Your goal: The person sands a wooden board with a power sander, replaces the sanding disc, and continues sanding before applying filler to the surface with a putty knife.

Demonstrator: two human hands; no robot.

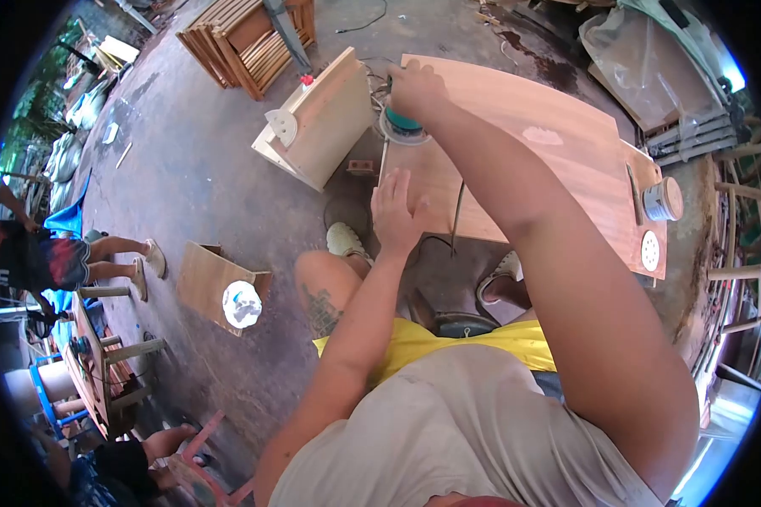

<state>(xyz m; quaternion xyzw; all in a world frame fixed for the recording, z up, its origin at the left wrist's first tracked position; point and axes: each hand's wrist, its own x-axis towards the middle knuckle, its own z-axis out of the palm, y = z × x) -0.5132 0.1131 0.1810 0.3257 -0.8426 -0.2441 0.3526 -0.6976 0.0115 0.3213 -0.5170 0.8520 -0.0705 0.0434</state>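
My right hand (418, 89) is wrapped round the top of a green sander (402, 121), which sits on the left end of a wooden panel (516, 110). Nearer to me, my left hand (395, 207) lies on the panel's left edge with its fingers stretched out, holding nothing. A dark cord (458, 215) hangs over the panel's front edge. A pale patch (542, 135) marks the panel's surface. At the right end stand a jar (663, 200) and a round perforated disc (649, 251).
A wooden box-like piece (325, 127) with another perforated disc (281, 127) stands left of the panel. A board (209, 283) with a white-smeared container (242, 304) sits on the floor. Stacked wooden frames (245, 46) stand behind. Two people are at the far left.
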